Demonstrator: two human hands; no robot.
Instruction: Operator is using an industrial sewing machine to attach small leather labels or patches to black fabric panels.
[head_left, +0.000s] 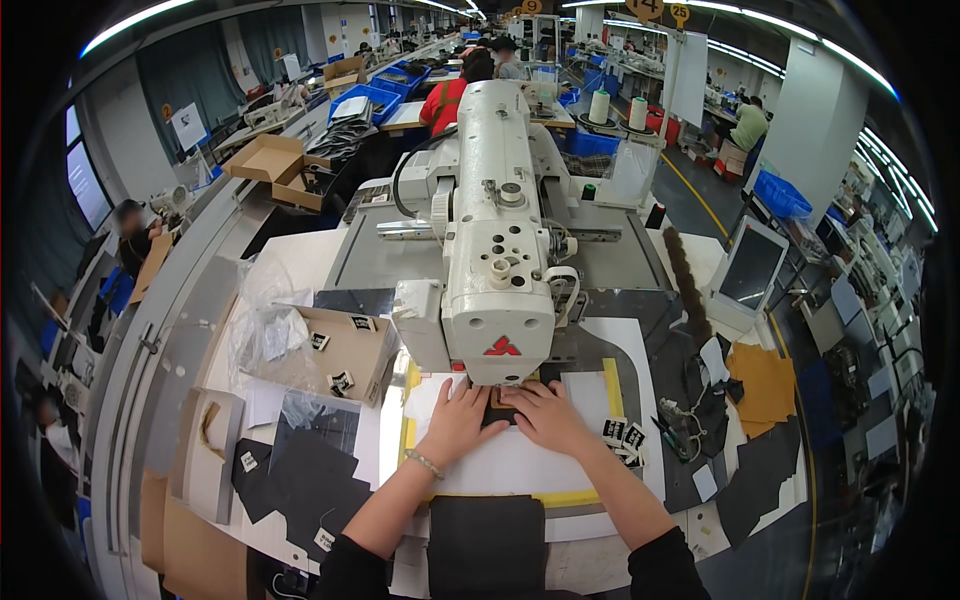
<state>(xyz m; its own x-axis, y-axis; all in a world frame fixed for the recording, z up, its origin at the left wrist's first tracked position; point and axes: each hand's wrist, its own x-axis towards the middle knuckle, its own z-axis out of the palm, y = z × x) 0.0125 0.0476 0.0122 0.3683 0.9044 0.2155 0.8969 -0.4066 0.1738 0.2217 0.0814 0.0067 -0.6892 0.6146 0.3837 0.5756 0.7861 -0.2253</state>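
Both my hands lie under the head of a large white sewing machine (497, 270). My left hand (460, 418) rests flat with its fingers spread, at the left side of a small dark piece (496, 413). From the right, my right hand (547, 414) presses on that piece, its fingers stretched toward the machine. A small brown-edged rectangle shows on the piece, partly covered by my right fingers. Beneath both hands is a white sheet (480, 468) with yellow strips (560, 498) along its edges. The machine's head hides the needle area.
Black-and-white labels (624, 438) lie right of my right forearm, near small snips (670, 436). An open carton (350, 345) holds more labels. Dark cut pieces (315, 485) lie left; a dark panel (487, 550) lies in front of me. A control screen (752, 265) stands right.
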